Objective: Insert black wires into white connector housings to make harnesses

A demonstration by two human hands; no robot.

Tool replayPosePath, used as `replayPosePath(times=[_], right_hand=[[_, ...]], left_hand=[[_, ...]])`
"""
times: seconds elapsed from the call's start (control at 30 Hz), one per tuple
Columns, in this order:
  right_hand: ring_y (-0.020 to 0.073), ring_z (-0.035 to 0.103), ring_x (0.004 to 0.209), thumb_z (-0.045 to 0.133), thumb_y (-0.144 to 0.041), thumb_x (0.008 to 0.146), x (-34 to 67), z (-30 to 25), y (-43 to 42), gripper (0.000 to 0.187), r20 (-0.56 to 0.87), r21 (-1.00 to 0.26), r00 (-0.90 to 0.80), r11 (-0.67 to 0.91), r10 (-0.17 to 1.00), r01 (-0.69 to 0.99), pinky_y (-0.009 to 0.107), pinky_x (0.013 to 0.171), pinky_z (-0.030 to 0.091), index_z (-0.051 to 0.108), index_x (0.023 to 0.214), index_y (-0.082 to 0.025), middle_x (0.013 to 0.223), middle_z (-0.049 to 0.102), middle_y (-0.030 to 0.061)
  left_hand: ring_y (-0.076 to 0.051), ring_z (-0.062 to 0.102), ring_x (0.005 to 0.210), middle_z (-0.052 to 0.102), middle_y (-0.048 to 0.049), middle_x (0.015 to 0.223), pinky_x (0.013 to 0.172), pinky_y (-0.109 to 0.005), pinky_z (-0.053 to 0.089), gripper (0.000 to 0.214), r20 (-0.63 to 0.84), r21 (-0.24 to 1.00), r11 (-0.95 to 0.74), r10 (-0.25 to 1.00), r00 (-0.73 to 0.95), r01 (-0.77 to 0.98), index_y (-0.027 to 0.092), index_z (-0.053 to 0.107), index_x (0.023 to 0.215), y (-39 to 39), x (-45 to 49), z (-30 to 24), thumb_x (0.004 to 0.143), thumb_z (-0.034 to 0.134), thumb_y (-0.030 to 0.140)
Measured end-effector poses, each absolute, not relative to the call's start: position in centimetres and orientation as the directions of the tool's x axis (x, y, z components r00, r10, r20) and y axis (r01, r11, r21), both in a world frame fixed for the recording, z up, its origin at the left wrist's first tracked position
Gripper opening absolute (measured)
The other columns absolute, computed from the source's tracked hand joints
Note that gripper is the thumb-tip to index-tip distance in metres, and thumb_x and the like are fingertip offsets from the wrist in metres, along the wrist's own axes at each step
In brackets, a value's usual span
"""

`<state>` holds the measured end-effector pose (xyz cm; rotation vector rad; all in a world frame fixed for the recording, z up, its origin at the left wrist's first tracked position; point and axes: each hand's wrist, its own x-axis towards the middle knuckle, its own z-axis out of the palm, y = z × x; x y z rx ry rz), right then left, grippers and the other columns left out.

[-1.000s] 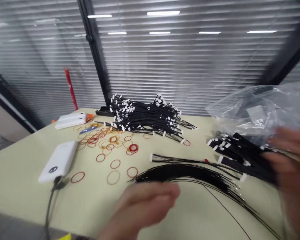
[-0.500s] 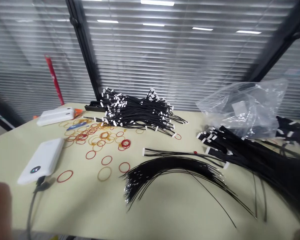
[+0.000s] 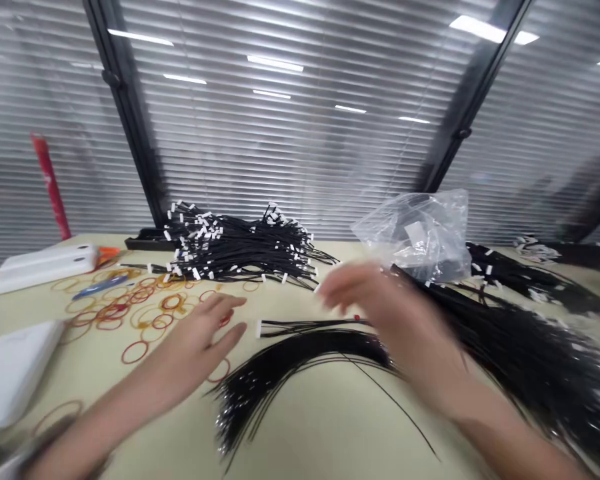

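Note:
My left hand (image 3: 200, 337) is over the table at the edge of the scattered rubber bands (image 3: 135, 307), thumb and fingers apart, holding nothing. My right hand (image 3: 365, 293), smeared by motion, hovers above the right end of a short cable bundle (image 3: 300, 325) with a white connector at its left end; its fingers curl loosely with nothing visible in them. Between my arms lies a curved bundle of black wires (image 3: 295, 360) with bare shiny ends. Part of the pile of long black wires (image 3: 520, 347) on the right is hidden by my right forearm.
A heap of black cables with white connectors (image 3: 240, 243) lies at the back by the blinds. A clear plastic bag (image 3: 415, 233) stands right of it. Two white power banks (image 3: 17, 370), a blue object (image 3: 100, 287) and a red stick (image 3: 53, 190) are on the left.
Both my hands have come in over the table from the lower edges. The view has turned right, so everything on the table appears further left.

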<state>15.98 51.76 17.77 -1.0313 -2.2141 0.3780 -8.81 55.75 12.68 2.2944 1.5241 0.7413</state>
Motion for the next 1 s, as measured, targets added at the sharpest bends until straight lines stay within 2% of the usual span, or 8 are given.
replayPosePath(times=[0.07, 0.13, 0.2, 0.3, 0.5, 0.67, 0.83, 1.0], right_hand=[[0.0099, 0.056, 0.072, 0.046, -0.031, 0.087, 13.3, 13.9, 53.1, 0.018, 0.368, -0.283, -0.690, 0.782, 0.623, 0.556, 0.022, 0.066, 0.048, 0.059, 0.087, -0.018, 0.081, 0.060, 0.0011], [0.0151, 0.055, 0.078, 0.052, -0.031, 0.083, 11.3, 9.7, 54.6, 0.018, 0.299, -0.007, -0.811, 0.851, 0.503, 0.525, 0.027, 0.071, 0.046, 0.059, 0.079, -0.015, 0.078, 0.059, 0.0036], [0.0170, 0.053, 0.079, 0.053, -0.031, 0.082, 10.4, 6.5, 55.7, 0.017, 0.331, 0.049, -0.801, 0.839, 0.498, 0.542, 0.030, 0.070, 0.044, 0.059, 0.080, -0.015, 0.082, 0.058, 0.0047], [0.0168, 0.049, 0.077, 0.047, -0.019, 0.086, 10.9, 4.4, 56.6, 0.013, 0.390, 0.085, -0.779, 0.823, 0.491, 0.562, 0.030, 0.068, 0.040, 0.056, 0.078, -0.015, 0.082, 0.056, 0.0052], [0.0136, 0.047, 0.076, 0.042, -0.012, 0.087, 12.4, 4.3, 57.5, 0.015, 0.480, 0.006, -0.705, 0.802, 0.522, 0.598, 0.027, 0.069, 0.037, 0.055, 0.081, -0.014, 0.082, 0.056, 0.0050], [0.0152, 0.048, 0.077, 0.040, -0.009, 0.086, 12.1, 3.5, 57.6, 0.020, 0.505, -0.071, -0.667, 0.797, 0.547, 0.600, 0.029, 0.071, 0.037, 0.058, 0.090, -0.013, 0.082, 0.058, 0.0070], [0.0145, 0.050, 0.073, 0.047, -0.009, 0.082, 12.1, 4.7, 57.3, 0.014, 0.423, -0.204, -0.650, 0.765, 0.632, 0.611, 0.029, 0.068, 0.038, 0.060, 0.081, -0.015, 0.076, 0.057, 0.0042], [0.0122, 0.054, 0.074, 0.045, -0.010, 0.083, 11.9, 7.1, 56.6, 0.016, 0.384, -0.401, -0.565, 0.683, 0.730, 0.610, 0.026, 0.068, 0.041, 0.060, 0.083, -0.017, 0.080, 0.060, 0.0020]], left_hand=[[-0.030, 0.053, 0.096, 0.057, -0.0121, 0.101, 0.084, -0.043, 0.039, 0.035, 0.212, 0.487, -0.415, 0.910, 0.357, 0.768, 0.015, 0.059, 0.103, 57.7, -7.7, 11.1, 0.076, 0.050, 0.036], [-0.026, 0.057, 0.082, 0.059, -0.0116, 0.091, 0.075, -0.040, 0.043, 0.028, 0.176, 0.509, -0.413, 0.909, 0.378, 0.755, 0.013, 0.061, 0.093, 59.1, -6.9, 9.1, 0.075, 0.052, 0.033], [-0.021, 0.058, 0.073, 0.060, -0.0074, 0.083, 0.068, -0.034, 0.045, 0.018, 0.155, 0.546, -0.419, 0.901, 0.404, 0.725, 0.015, 0.060, 0.085, 59.8, -6.5, 7.3, 0.075, 0.052, 0.028], [-0.018, 0.057, 0.070, 0.059, -0.0037, 0.075, 0.065, -0.030, 0.044, 0.011, 0.153, 0.617, -0.408, 0.901, 0.406, 0.673, 0.016, 0.053, 0.083, 60.1, -6.7, 6.0, 0.079, 0.047, 0.024], [-0.014, 0.056, 0.065, 0.057, 0.0007, 0.068, 0.060, -0.025, 0.044, 0.008, 0.050, 0.763, -0.328, 0.889, 0.455, 0.557, 0.017, 0.049, 0.076, 60.1, -8.7, 6.5, 0.078, 0.049, 0.025], [-0.014, 0.056, 0.072, 0.058, -0.0005, 0.077, 0.067, -0.027, 0.044, 0.026, 0.025, 0.807, -0.288, 0.889, 0.457, 0.515, 0.016, 0.050, 0.103, 59.5, -9.0, 6.1, 0.078, 0.048, 0.022], [-0.012, 0.045, 0.058, 0.051, 0.0028, 0.063, 0.052, -0.024, 0.034, 0.012, 0.047, 0.800, -0.316, 0.880, 0.473, 0.510, 0.017, 0.060, 0.078, 58.5, -8.0, 6.2, 0.078, 0.053, 0.027], [-0.013, 0.050, 0.062, 0.054, 0.0018, 0.066, 0.058, -0.024, 0.037, 0.012, 0.064, 0.860, -0.260, 0.909, 0.413, 0.439, 0.017, 0.055, 0.078, 58.9, -8.1, 6.4, 0.078, 0.053, 0.029]])
